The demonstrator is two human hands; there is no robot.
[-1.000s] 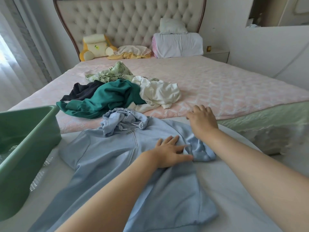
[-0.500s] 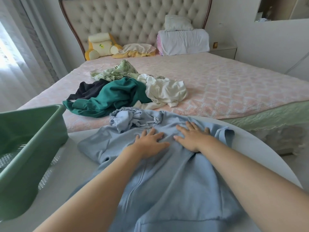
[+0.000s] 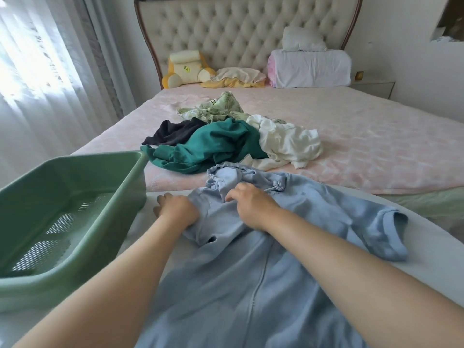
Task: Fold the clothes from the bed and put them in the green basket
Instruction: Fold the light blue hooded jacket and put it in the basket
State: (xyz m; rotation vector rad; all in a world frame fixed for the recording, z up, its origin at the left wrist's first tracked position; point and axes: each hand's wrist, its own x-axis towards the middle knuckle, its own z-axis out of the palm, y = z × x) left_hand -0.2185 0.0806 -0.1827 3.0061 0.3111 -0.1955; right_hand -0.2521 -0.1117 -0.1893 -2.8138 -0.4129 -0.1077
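Observation:
A light blue zip hoodie (image 3: pixel 251 285) lies spread on the white table (image 3: pixel 431 252) in front of me, its hood bunched toward the bed. My left hand (image 3: pixel 175 209) grips the hoodie's left edge, where the sleeve is doubled inward, with its fingertips on the table. Just below the hood, my right hand (image 3: pixel 251 207) has bent fingers dug into the cloth. The green basket (image 3: pixel 105 222) stands at the left on the table with nothing in it. On the bed (image 3: pixel 364 136) lies a heap: a dark green garment (image 3: pixel 213 144), a white one (image 3: pixel 286 141), a black one (image 3: pixel 173 131) and a leaf-print one (image 3: pixel 216 109).
Pillows (image 3: pixel 311 64), a yellow cushion (image 3: pixel 185 69) and a folded blanket sit against the tufted headboard. Curtains (image 3: pixel 45 79) hang at the left. A nightstand (image 3: pixel 374 86) stands at the far right of the bed.
Both hands moved left across the hoodie. The left hand went from the chest to the left edge and the left sleeve is now folded in. The view shifted closer to the basket.

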